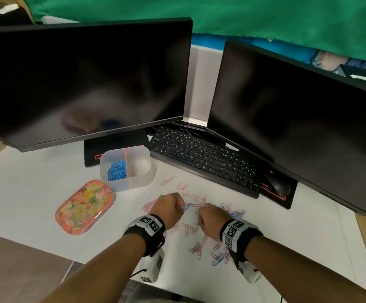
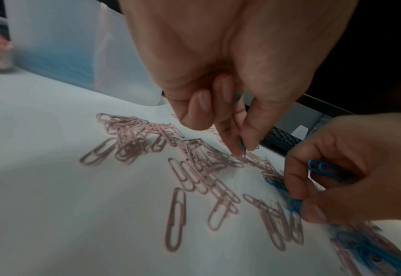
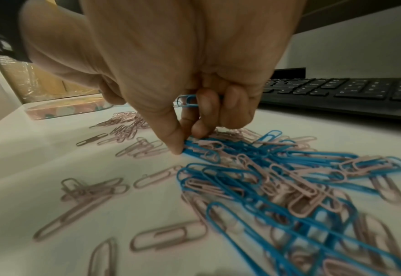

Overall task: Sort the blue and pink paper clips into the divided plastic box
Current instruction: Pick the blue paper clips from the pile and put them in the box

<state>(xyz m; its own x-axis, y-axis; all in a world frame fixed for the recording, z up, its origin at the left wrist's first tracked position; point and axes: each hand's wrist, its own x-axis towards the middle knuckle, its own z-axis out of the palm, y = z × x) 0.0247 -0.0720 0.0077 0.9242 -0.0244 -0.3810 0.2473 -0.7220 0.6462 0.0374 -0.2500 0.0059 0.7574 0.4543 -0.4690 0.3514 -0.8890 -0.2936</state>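
Note:
The frosted divided box stands behind the clips. Its left compartment holds blue clips; the right one looks bare past the orange divider. Pink clips and blue clips lie mixed on the white desk. My left hand pinches a blue clip between thumb and forefinger, with another blue one tucked under its curled fingers. My right hand pinches a blue clip at the edge of the mixed pile and keeps more blue clips in its curled fingers.
A floral lid lies left of the hands. A black keyboard and a mouse lie behind the clips, under two dark monitors. The desk's front edge runs close under my forearms.

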